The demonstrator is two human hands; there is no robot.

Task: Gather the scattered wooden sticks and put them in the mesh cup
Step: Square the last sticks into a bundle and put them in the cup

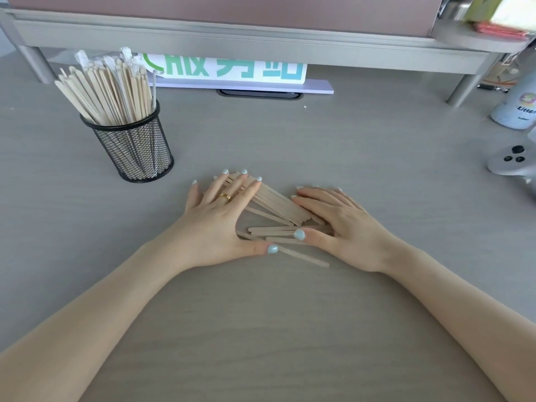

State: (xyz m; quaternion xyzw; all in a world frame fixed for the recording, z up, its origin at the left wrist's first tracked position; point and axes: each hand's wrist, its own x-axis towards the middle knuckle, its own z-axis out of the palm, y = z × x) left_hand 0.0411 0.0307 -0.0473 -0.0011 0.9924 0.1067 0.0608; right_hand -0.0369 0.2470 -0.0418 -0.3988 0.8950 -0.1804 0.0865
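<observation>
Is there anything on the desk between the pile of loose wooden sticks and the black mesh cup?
Nothing visible. Bare grey desk lies between the loose flat wooden sticks and the black wire-mesh cup up to the left. The cup is already crowded with sticks, which may hamper insertion.

bright, even daylight with faint, soft shadows; wide-angle bending curves the shelf [261, 39] edge; far right corner items look blurred.

Behind the cup [132, 146]: sign [232, 69] with cropped green characters, unreadable. Far right: bottle [519, 105] lettered "kitte".
</observation>
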